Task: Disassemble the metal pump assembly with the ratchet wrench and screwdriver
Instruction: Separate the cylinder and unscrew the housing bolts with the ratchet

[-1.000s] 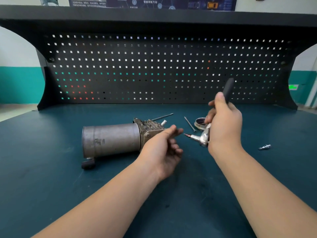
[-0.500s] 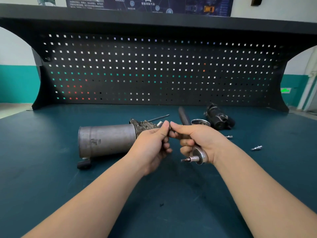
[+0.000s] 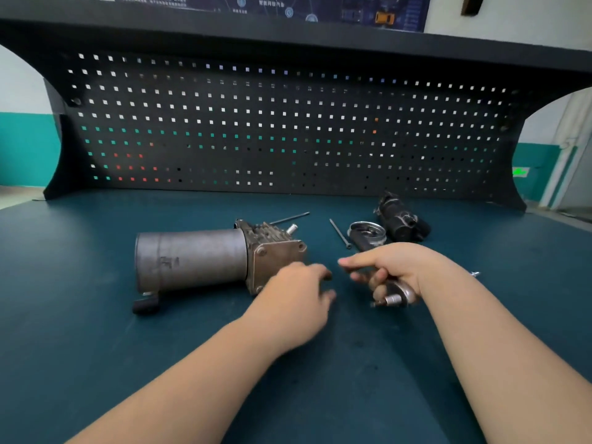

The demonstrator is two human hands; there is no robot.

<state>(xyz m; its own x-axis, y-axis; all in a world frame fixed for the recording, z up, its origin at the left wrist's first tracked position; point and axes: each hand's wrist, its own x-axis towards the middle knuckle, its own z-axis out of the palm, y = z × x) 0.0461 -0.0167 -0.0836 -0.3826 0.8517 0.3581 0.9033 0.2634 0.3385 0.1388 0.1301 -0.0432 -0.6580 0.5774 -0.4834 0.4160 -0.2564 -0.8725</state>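
Note:
The metal pump assembly [image 3: 205, 257] lies on its side on the bench, a grey cylinder with a finned block and square end plate facing right. My left hand [image 3: 294, 299] hovers just right of that end plate, fingers loosely curled, holding nothing that I can see. My right hand [image 3: 394, 270] grips the ratchet wrench [image 3: 395, 296], whose silver head with a short bit pokes out below the palm. Most of the wrench handle is hidden by the hand.
Behind the hands lie a round metal cap [image 3: 366, 233], a black motor part [image 3: 400, 219], two long thin bolts [image 3: 339, 233] [image 3: 290, 218] and a small silver screw [image 3: 475, 274] at right. A black pegboard [image 3: 288, 123] closes the bench's back.
My two hands, which met at the wrench handle half a second ago, have drawn apart. The right hand lowered the wrench from upright one second ago to low over the bench.

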